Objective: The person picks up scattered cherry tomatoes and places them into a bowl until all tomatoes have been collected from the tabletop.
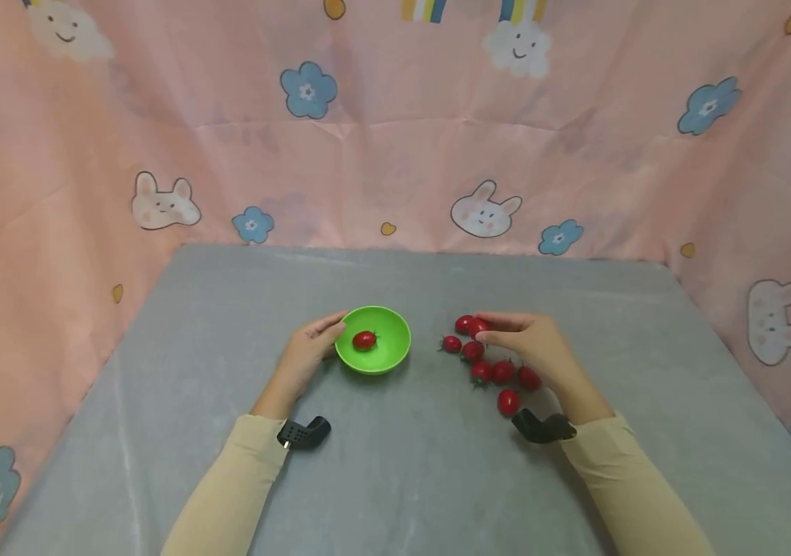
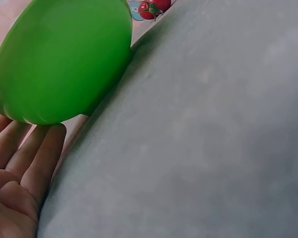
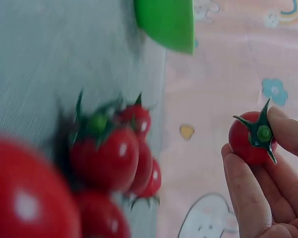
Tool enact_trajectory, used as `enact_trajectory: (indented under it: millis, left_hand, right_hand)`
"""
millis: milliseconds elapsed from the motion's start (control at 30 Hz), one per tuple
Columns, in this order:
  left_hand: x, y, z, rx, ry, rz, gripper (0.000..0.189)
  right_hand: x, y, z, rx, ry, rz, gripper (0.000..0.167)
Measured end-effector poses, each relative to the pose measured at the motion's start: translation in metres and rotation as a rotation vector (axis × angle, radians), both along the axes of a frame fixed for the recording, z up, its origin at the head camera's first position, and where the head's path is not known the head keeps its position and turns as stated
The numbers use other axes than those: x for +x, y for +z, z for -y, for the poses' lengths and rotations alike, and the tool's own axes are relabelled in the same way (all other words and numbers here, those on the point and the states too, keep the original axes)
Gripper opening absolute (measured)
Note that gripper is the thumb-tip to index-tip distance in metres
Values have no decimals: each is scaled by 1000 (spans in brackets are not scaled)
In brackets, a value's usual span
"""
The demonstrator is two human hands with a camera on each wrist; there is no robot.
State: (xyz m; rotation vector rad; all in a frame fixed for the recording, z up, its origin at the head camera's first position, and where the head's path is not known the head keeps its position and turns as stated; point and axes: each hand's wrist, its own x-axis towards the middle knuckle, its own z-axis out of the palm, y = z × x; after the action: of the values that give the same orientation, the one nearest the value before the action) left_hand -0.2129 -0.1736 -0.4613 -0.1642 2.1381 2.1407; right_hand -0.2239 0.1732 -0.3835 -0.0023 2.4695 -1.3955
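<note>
A small green bowl point(image 1: 390, 357) stands left of centre on the table, with one cherry tomato point(image 1: 364, 340) inside. My left hand point(image 1: 301, 359) holds the bowl's left side, thumb at the rim. In the left wrist view, its fingertips point(image 2: 53, 133) touch the bowl's outer wall. Between thumb and fingers, my right hand point(image 1: 544, 347) pinches a red cherry tomato point(image 3: 249, 141) whose green stem shows in the right wrist view. Below and beside that hand, several more cherry tomatoes point(image 1: 503, 372) lie in a loose group; the nearest one point(image 1: 508, 402) is close to the right wrist.
The grey tabletop point(image 1: 395, 479) reaches back to a pink curtain point(image 1: 381, 162) printed with rabbits, flowers and clouds. A black wrist device point(image 1: 305, 434) sits on the left wrist, another black device point(image 1: 543, 427) on the right.
</note>
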Motion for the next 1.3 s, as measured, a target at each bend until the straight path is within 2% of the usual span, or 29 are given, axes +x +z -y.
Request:
enact_trajectory:
  millis: [500, 767, 1300]
  left_hand:
    - [1, 1, -3, 1, -3, 8, 39]
    - [0, 5, 0, 5, 30, 9, 41]
    - [-1, 2, 0, 16, -3, 1, 41]
  right_hand:
    - [-5, 5, 36, -83, -1, 35, 54]
    - [-10, 9, 54, -108, 44, 14, 48]
    - [-8, 10, 78, -114, 118, -14, 46]
